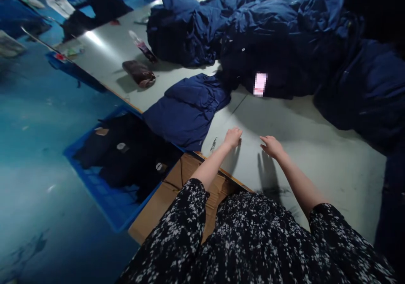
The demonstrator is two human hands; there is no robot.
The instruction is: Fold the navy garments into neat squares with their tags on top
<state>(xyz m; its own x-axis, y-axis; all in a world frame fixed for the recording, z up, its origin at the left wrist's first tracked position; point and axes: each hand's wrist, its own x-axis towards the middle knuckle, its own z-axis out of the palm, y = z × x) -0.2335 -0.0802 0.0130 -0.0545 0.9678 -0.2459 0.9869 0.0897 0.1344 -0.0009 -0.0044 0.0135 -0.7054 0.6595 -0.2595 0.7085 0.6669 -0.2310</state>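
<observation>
A padded navy jacket [186,111] lies bunched at the near edge of the counter [294,170]. It looks soft and light, likely to slump when lifted, so its loose near edge seems the easiest hold. The left hand [233,137], open and empty with fingers slightly curled, is just beside it; the right hand [271,147], also open and empty, is farther along the counter. Beyond lies a heap of navy jackets [278,35]; past the counter's edge, a blue crate [91,190] holds dark clothes [123,157].

Grey table [316,178] with navy padded jackets [186,111]
</observation>
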